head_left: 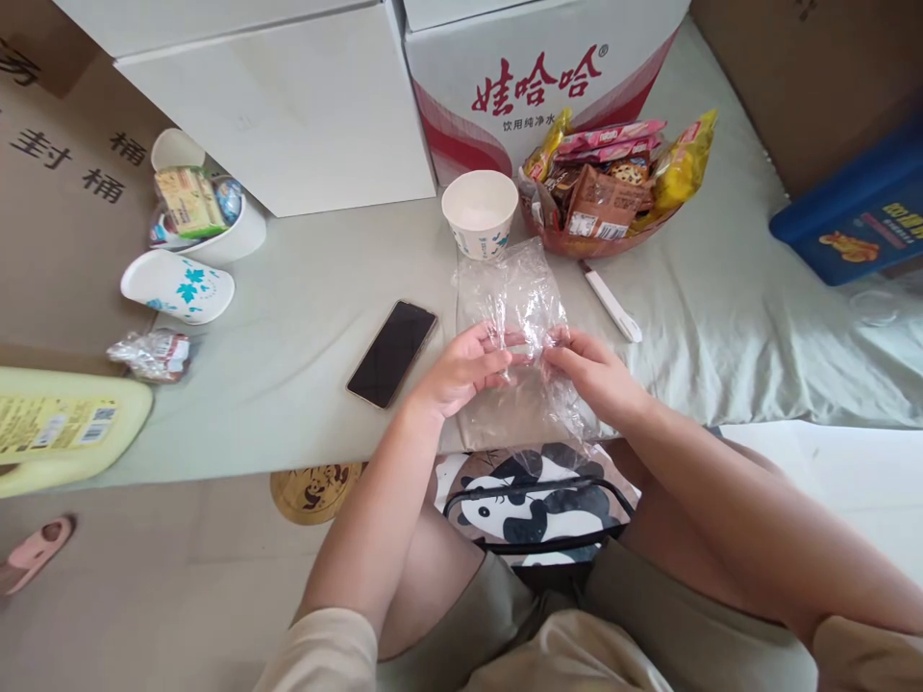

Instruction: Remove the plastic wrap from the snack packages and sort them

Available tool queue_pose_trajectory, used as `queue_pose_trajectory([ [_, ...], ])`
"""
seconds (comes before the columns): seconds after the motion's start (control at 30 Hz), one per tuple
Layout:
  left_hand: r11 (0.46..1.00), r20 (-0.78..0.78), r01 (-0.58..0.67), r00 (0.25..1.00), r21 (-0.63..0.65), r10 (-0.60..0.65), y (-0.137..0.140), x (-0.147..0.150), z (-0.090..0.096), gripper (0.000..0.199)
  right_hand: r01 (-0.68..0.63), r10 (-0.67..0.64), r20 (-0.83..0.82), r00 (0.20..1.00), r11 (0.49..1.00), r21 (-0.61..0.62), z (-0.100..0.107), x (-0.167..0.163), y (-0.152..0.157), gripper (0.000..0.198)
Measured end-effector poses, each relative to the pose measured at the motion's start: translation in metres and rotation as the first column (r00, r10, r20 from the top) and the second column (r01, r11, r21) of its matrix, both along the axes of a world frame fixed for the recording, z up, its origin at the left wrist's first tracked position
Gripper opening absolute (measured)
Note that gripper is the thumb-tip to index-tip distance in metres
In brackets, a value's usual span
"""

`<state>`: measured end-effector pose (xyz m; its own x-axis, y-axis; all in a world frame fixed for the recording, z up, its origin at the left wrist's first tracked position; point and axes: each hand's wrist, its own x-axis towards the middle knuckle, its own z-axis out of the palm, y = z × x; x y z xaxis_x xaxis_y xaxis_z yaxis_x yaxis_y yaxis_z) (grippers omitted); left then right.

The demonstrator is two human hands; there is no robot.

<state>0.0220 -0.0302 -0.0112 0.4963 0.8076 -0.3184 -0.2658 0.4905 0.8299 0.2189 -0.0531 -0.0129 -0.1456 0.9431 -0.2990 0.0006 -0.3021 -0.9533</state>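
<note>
A clear plastic bag (530,288) is occupying the centre of the frame, its crumpled folds spreading over a pale cloth (310,288). The left hand (468,367) and the right hand (595,373) are pinching the film between thumbs and curled fingers, a narrow gap separating them. Just above the bag, a white paper bowl (482,216) is standing upright and bounding the space; whether bowl and film are touching cannot be told. To its right, a basket (587,245) is holding packaged snacks (610,187), while a white-handled knife (611,304) is lying aslant below it, near the right hand. A dark-screened phone (393,354) is lying left of the bag, near the left hand. Farther out, at the left of the frame, a tipped paper cup (179,286) and a wrapped packet (153,356) are lying above a yellow-green jug (72,423). A white box (274,115) and a red-and-white carton (534,86) are closing off the top; a blue container (855,216) is leaning at the right edge. At lower centre, a panda-print item (537,509) is showing between the legs; a pink slipper (39,553) is resting at lower left.
</note>
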Motion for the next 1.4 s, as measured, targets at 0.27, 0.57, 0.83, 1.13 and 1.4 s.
queue_pose_trajectory([
  [0.27, 0.974, 0.068, -0.224, 0.973, 0.017, 0.222, 0.004, -0.006, -0.001, 0.039, -0.044, 0.046, -0.070, 0.996, 0.999, 0.032, 0.005, 0.004, -0.001, 0.023],
  [0.57, 0.987, 0.185, -0.053, 0.979, -0.153, 0.082, 0.000, 0.002, -0.004, 0.029, -0.078, 0.066, 0.093, 0.993, 0.987, 0.138, -0.002, 0.000, 0.002, 0.023],
  [0.83, 0.977, 0.214, 0.117, 0.974, -0.179, -0.077, -0.005, -0.006, -0.003, 0.027, -0.202, 0.198, 0.039, 0.979, 0.964, 0.175, 0.006, 0.001, -0.001, 0.026],
  [1.13, 0.993, 0.152, -0.117, 0.981, -0.024, 0.119, -0.006, -0.001, -0.005, 0.033, -0.087, 0.039, 0.169, 0.985, 0.953, 0.290, 0.000, 0.003, 0.000, 0.023],
  [1.4, 0.961, -0.012, -0.275, 0.961, 0.022, 0.275, -0.004, 0.003, -0.003, 0.038, 0.041, -0.092, 0.174, 0.980, 0.960, 0.276, 0.001, 0.001, -0.001, 0.020],
])
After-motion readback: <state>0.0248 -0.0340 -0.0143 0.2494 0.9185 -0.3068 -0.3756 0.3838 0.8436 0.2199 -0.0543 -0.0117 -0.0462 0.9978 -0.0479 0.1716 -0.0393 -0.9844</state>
